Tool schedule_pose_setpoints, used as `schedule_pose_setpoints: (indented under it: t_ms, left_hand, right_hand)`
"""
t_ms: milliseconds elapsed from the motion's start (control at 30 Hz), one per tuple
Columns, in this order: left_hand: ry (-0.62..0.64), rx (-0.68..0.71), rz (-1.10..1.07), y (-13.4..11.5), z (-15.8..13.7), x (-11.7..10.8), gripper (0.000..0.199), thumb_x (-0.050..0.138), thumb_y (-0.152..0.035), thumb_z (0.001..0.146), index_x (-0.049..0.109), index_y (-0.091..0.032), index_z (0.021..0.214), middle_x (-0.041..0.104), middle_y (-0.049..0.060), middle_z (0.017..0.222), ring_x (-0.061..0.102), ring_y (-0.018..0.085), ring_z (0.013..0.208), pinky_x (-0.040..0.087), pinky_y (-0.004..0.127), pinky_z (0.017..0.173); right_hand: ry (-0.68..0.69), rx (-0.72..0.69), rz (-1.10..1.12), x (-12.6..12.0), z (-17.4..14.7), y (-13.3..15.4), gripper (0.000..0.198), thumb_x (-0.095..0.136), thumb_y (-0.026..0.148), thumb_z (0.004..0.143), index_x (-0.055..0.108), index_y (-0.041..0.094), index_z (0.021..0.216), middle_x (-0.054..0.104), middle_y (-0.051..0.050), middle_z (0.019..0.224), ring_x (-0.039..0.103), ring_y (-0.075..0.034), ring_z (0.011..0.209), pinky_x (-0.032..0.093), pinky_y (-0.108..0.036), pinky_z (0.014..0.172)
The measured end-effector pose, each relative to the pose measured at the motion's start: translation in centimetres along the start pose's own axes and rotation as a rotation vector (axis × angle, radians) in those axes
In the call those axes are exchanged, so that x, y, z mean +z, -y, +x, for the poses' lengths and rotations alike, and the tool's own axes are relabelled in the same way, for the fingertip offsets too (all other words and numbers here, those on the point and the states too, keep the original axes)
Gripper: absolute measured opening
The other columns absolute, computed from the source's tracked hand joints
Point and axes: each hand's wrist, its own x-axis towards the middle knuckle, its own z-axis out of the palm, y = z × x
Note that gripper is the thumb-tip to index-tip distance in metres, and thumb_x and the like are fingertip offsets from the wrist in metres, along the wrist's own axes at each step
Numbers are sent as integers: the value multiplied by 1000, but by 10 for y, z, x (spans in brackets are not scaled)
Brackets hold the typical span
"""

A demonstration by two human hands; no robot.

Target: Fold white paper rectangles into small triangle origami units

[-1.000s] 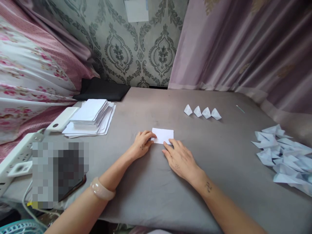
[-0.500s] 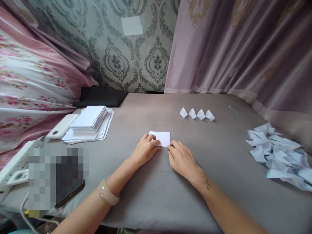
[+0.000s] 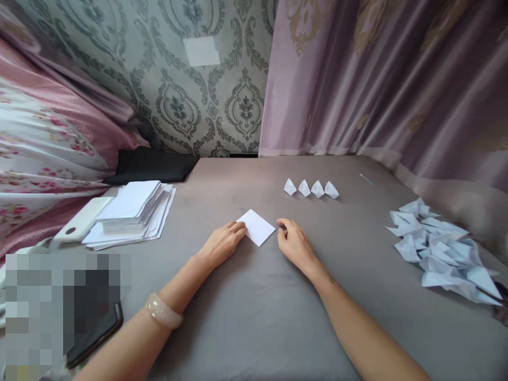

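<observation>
A small white sheet of paper [image 3: 259,228] lies on the table in front of me, turned so its corners point away, toward me and to each side. My left hand [image 3: 224,242] has its fingers at the left corner and grips the paper there; the thumb is hidden. Just off the right corner, my right hand [image 3: 298,246] rests with curled fingers and a small gap between fingertips and thumb, nothing in it. Beyond the sheet stands a row of several small folded paper shapes [image 3: 317,189].
A stack of white paper [image 3: 129,201] sits at the left beside a white device [image 3: 85,218] and a black folded item [image 3: 154,165]. Several larger folded papers [image 3: 444,248] are heaped at the right. A thin stick [image 3: 366,179] lies at the back right of the grey-covered table [image 3: 254,317].
The paper has turned from lying straight to standing on its corner like a diamond. My right hand has come off it. The whole view has shifted slightly.
</observation>
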Motion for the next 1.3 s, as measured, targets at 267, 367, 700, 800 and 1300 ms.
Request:
schedule_pose_setpoints:
  t_ms: [267,367,700,800,1300]
  left_hand:
    - [-144,-62,-173,3,-6,15,43,35,-4,83,54,-16,120,58,12,125,54,21,115,45,38,99]
    - [-173,-59,-241,4,-7,15,41,38,-6,83,55,-17,119,58,11,123,54,21,115,45,39,100]
    - [-206,-40,-310,4,-9,15,48,46,-2,74,55,-18,119,57,11,124,52,22,115,45,38,99]
    - [-247,-37,-271,3,-8,15,45,47,-4,77,53,-19,120,57,10,123,52,22,113,45,38,97]
    - [-156,-50,-174,-20,-19,12,24,44,-11,88,61,-17,103,63,9,102,55,21,92,48,34,82]
  right_hand:
    - [115,83,49,4,-3,7,26,48,20,82,61,16,104,66,-7,91,60,-16,76,46,-29,75]
    - [210,32,61,0,-11,9,40,53,15,76,57,20,115,63,-4,97,58,-14,74,45,-26,70]
    - [187,-255,-185,-7,-15,19,25,40,30,96,65,26,101,61,-3,96,61,-15,78,41,-25,67]
    - [116,-229,-92,-5,-14,19,25,41,32,95,65,27,102,61,-2,94,60,-14,77,41,-24,67]
    - [251,-310,-89,-13,-19,6,33,63,28,80,61,27,112,55,-5,111,50,-21,101,44,-38,90]
